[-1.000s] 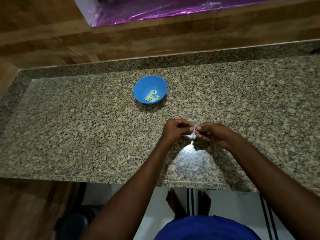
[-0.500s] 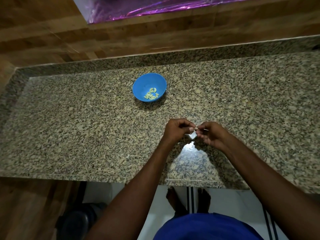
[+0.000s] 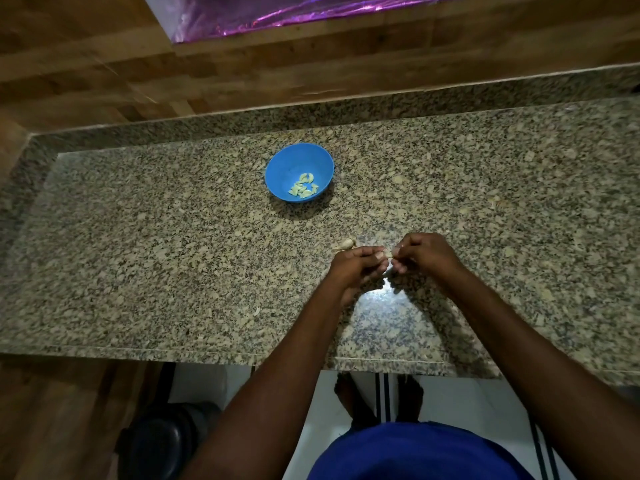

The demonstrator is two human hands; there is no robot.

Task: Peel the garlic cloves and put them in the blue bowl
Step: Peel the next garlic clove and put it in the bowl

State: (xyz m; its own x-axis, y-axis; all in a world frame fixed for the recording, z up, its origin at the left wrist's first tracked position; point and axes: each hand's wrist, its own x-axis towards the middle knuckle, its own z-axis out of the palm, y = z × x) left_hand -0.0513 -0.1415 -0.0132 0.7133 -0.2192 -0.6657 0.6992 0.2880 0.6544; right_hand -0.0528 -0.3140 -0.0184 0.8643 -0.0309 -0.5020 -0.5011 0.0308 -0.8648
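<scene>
Garlic clove (image 3: 388,253) mostly hidden between fingers (image 3: 375,255) (peel state probably unreadable); countertop (image 3: 138,254) cut off right.

Both hands (image 3: 389,259) pinching a garlic clove (image 3: 388,253) over the granite counter (image 3: 173,254), blue bowl (image 3: 299,171) beyond

Speckled stone, one blue bowl, pale garlic

The desk (image 3: 173,258) is granite flecked in beige, grey and black. Beyond the fingers (image 3: 375,255) and to their left stands a solid bright blue bowl (image 3: 287,164) holding pale yellow-green peeled cloves (image 3: 304,188). An off-white garlic piece (image 3: 346,243) lies just left of the fingers. Far beyond them, brown wood-grain panelling (image 3: 104,64) carries a glossy purple sheet (image 3: 277,12). Nearer than the fingers, a deep blue garment (image 3: 415,452) over a white floor with black stripes (image 3: 381,396).
</scene>
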